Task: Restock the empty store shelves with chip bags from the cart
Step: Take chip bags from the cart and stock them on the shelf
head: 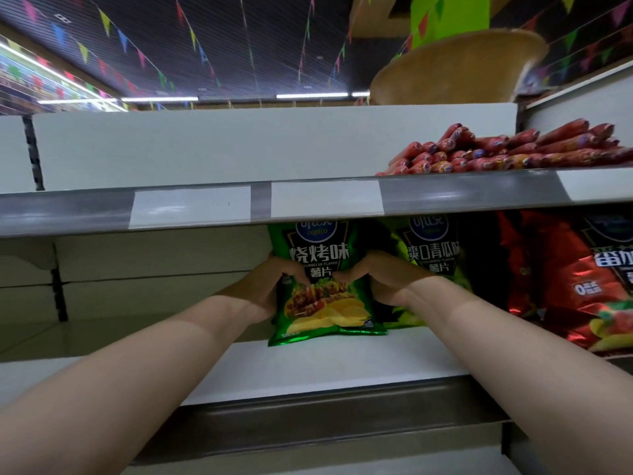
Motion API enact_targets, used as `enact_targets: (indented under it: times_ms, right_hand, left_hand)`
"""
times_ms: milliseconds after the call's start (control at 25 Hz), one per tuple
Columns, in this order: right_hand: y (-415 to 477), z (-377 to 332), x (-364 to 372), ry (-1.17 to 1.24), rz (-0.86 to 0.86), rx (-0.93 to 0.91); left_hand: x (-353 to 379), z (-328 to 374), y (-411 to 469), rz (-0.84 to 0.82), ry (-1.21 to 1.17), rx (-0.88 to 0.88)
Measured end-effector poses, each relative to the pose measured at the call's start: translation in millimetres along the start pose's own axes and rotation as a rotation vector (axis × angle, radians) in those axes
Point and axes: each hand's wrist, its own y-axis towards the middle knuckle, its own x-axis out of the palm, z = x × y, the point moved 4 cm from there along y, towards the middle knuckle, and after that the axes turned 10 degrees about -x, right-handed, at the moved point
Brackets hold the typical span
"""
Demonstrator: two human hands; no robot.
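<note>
The shelf (308,365) at frame centre carries the bag (322,303), upright with its bottom edge bent forward, just left of a second bag (433,255). The left hand (270,286) and right hand (383,279) pinch its middle from both sides, fingers (291,269) curled. Let go now, it may well slump forward, since nothing props it in front.

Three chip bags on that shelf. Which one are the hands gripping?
The green barbecue bag, leftmost: left hand and right hand pinch its sides. The green cucumber bag and red bag sit further right.
</note>
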Motion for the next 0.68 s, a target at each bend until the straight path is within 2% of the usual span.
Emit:
enact_targets:
  times_ms: [200,360,520,680]
  right_hand:
    - [0,7,-8,0.003,0.038,0.042]
    - [3,9,-7,-0.131,0.083,0.063]
    - [-5,1,-4,-0.399,0.193,0.020]
    - [-39,-26,9,-0.831,0.267,-0.103]
  left_hand:
    - [9,-3,5,0.070,0.005,0.017]
    - [7,-9,3,0.125,0.020,0.005]
    - [13,-14,-4,0.257,0.005,0.001]
    - [15,-20,-11,0.399,0.020,0.058]
